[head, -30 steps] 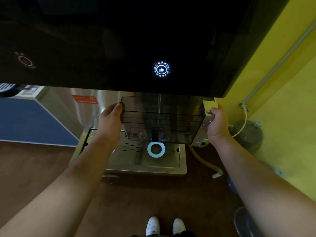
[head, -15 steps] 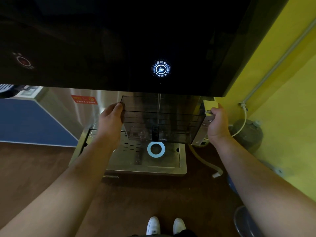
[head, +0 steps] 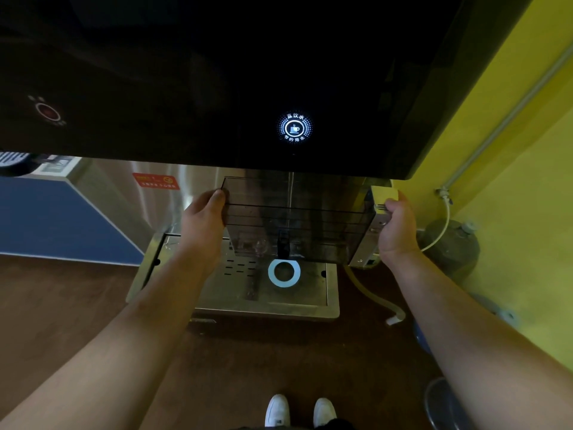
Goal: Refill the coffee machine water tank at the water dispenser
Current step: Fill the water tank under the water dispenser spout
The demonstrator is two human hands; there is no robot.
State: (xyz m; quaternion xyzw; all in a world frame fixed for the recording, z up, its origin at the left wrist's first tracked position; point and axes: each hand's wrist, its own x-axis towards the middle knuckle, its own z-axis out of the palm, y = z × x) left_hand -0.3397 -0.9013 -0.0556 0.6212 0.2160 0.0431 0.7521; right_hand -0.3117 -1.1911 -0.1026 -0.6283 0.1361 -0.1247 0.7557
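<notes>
A clear, dark-tinted water tank (head: 297, 218) hangs under the black front panel of the water dispenser (head: 217, 72), above the steel drip tray (head: 331, 293). My left hand (head: 203, 220) grips the tank's left end, thumb on its front edge. My right hand (head: 395, 226) grips its right end by a pale handle block. A thin stream of water (head: 290, 193) falls into the tank from under the panel. A round blue-white button (head: 294, 128) glows on the panel.
A lit ring (head: 284, 273) shines on the drip tray. A red button (head: 47, 111) glows dimly at the panel's left. A yellow wall (head: 511, 181) with a pipe stands at the right, a grey bottle (head: 452, 246) and hose by it. My white shoes (head: 299, 411) stand on brown floor.
</notes>
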